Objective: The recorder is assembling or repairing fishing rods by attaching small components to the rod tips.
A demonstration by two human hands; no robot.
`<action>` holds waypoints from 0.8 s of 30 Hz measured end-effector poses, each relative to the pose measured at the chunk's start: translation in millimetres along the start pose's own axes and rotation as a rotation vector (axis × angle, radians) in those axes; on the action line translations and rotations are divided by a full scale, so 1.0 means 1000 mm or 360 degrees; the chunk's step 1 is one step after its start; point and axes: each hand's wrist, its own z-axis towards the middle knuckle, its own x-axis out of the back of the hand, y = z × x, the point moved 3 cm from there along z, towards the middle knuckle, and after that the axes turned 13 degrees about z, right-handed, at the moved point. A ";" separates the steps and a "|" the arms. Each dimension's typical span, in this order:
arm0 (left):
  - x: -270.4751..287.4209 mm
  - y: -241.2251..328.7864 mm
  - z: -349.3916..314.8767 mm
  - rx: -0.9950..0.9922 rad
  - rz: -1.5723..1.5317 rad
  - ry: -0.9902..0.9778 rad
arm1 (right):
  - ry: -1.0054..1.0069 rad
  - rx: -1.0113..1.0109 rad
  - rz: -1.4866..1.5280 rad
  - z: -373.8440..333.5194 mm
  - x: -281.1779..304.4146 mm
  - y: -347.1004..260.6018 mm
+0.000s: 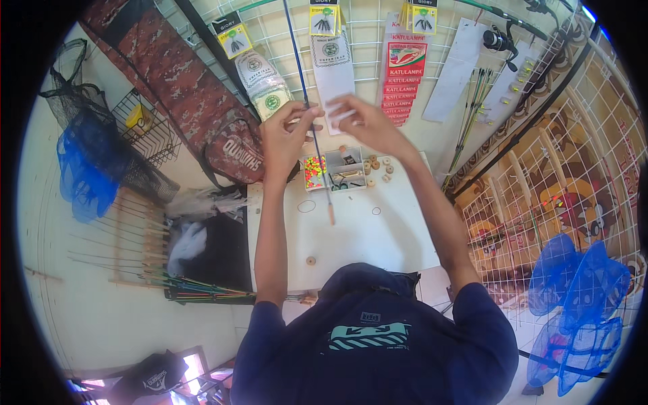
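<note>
A thin dark blue rod [295, 47], likely a fishing rod blank, slants down from the top edge over the table. Its light brown lower end [331, 214] hangs above the white tabletop. My left hand [289, 131] is closed on the rod, with thumb and fingertips pinching it. Just right of the rod is my right hand [364, 125], fingers bent and apart. I see nothing in it, though a fine thread would be too small to make out. Below my hands stands a divided tray [365, 177] with bright beads [314, 173], a small bottle [347, 156] and scissors [339, 185].
Cork-coloured rings [375, 164] lie right of the tray, another ring [310, 260] near the table's front. Rubber-band-like loops [306, 206] rest on the white table [398, 236]. Hanging packets [405, 74] and a reel [498, 40] are behind; a camouflage rod bag [175, 81] leans left.
</note>
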 end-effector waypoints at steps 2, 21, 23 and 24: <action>-0.007 0.008 0.005 -0.0010 0.0051 0.0009 | -0.0101 -0.0169 -0.0125 -0.011 -0.010 0.026; -0.033 -0.008 0.039 -0.0047 0.0145 0.0081 | 0.0578 -0.0084 -0.0273 -0.089 -0.037 0.151; -0.035 -0.005 0.040 -0.0059 0.0140 0.0097 | 0.0488 -0.0127 -0.0342 -0.100 -0.042 0.158; -0.035 -0.006 0.042 -0.0068 0.0162 0.0108 | 0.0461 -0.0262 -0.0312 -0.106 -0.046 0.164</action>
